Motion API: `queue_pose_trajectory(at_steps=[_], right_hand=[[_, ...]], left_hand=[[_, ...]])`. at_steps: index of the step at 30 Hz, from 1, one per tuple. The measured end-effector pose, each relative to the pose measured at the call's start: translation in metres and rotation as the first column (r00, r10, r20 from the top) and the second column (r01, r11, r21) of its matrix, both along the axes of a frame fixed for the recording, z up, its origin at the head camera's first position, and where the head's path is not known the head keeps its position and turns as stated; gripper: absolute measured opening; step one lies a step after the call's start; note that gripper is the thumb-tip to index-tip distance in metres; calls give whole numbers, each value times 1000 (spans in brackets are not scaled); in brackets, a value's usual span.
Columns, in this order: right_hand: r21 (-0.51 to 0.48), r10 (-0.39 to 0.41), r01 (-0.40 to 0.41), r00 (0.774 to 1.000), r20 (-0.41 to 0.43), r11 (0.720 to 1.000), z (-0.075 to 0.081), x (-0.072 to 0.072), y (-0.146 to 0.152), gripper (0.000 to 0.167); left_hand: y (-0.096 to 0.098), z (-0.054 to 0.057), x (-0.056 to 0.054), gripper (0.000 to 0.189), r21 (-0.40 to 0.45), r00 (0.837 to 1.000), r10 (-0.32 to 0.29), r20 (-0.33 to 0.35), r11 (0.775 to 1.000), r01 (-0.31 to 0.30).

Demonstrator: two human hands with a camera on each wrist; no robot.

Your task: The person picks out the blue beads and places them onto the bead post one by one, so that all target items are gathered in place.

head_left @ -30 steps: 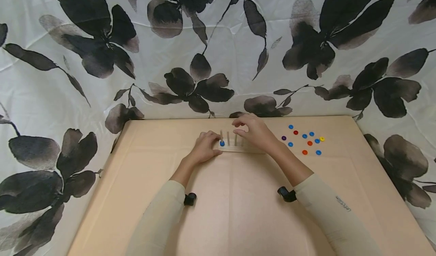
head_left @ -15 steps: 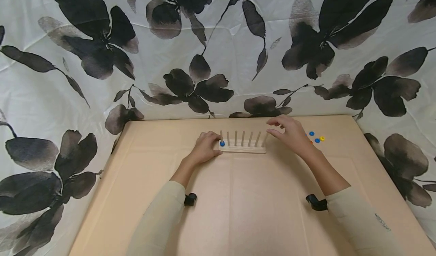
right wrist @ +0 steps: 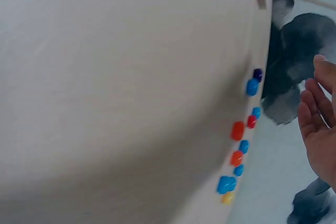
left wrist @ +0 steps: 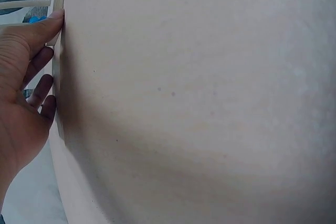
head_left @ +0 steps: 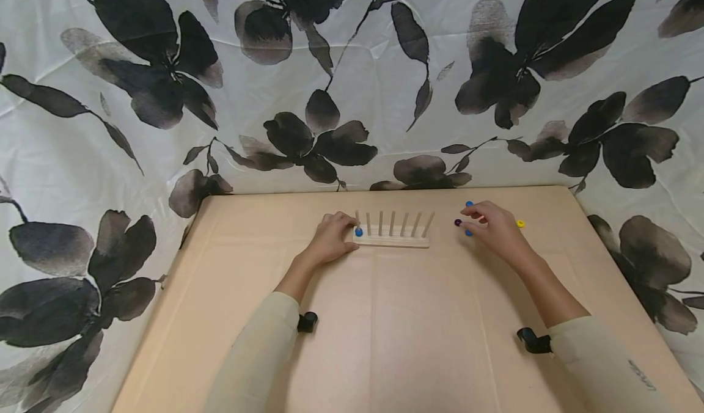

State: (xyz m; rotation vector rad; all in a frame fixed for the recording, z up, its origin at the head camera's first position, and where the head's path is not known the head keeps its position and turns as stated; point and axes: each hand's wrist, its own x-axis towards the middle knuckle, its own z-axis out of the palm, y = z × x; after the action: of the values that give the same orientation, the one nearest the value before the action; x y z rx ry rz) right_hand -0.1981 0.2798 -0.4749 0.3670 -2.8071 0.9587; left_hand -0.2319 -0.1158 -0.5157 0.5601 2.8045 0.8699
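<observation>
A pale wooden rack (head_left: 393, 241) with a row of upright pegs stands towards the back of the table. My left hand (head_left: 330, 239) grips its left end, thumb at the front edge; the left wrist view shows that thumb (left wrist: 55, 17) on the base. One blue bead (head_left: 359, 232) sits low at the leftmost peg. To the right, my right hand (head_left: 497, 230) hovers above the loose beads with relaxed fingers and nothing in them. A purple bead (head_left: 458, 222) lies just left of its fingertips. Most other beads are hidden under it in the head view.
The right wrist view shows the scattered beads in a line, among them an orange-red bead (right wrist: 238, 130) and a yellow bead (right wrist: 227, 198). Behind the tan tabletop (head_left: 418, 327) hangs a white cloth (head_left: 407, 150) with dark flowers.
My right hand has moved right, from over the rack's pegs to above the loose beads. The left hand and the rack have stayed in place.
</observation>
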Motion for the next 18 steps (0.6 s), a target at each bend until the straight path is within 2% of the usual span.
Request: queue_pose_trajectory(at_steps=[4,11,18], right_hand=[[-1,-8,8,997,82,1000,-10,1,8,28],[56,-2,-7,987,160,998,-27,-1,17,31],[114,-19,-7,973,232,993,-36,-3,18,32]], left_hand=[[-1,-1,0,53,0,1000,-7,-7,1000,7],[-1,-1,-1,52,7,1000,-4,-12,1000,4],[-1,-2,-2,53,-8,1000,-5,-5,1000,5]])
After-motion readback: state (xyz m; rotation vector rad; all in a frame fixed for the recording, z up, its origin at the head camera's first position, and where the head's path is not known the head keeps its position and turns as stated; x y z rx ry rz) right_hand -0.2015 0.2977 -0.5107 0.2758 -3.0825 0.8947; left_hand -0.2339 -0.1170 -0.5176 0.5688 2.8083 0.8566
